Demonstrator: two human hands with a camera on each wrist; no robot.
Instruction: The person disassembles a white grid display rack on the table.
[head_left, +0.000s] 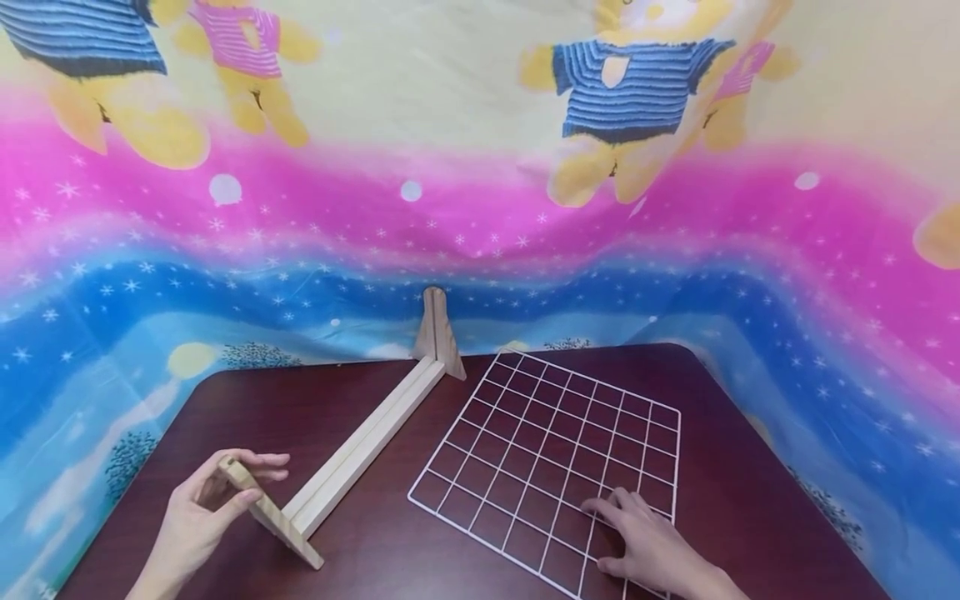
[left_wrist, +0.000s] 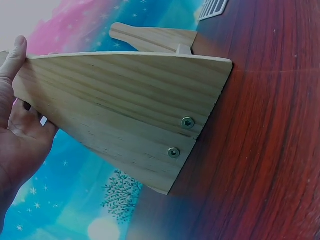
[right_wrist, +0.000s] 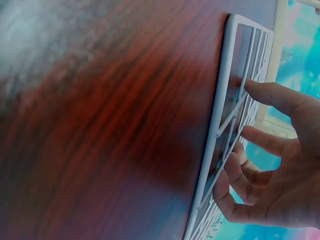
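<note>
My left hand (head_left: 191, 508) holds the upper end of a tapered wooden end panel (head_left: 281, 525) between thumb and fingers. In the left wrist view, two metal bolts (left_wrist: 187, 122) show in the lower part of this panel (left_wrist: 110, 95). A pale wooden bar (head_left: 367, 442) joins it to a second upright end panel (head_left: 435, 333) at the back of the table. A white wire grid (head_left: 551, 450) lies flat to the right of the wooden frame. My right hand (head_left: 641, 537) rests its bent fingertips on the grid's wires, the thumb set apart, as the right wrist view shows.
The dark reddish-brown table (head_left: 270, 400) has rounded back corners. A patterned cloth (head_left: 480, 208) with printed bears and snowflakes hangs behind it and round both sides. The far wooden panel stands close to the cloth.
</note>
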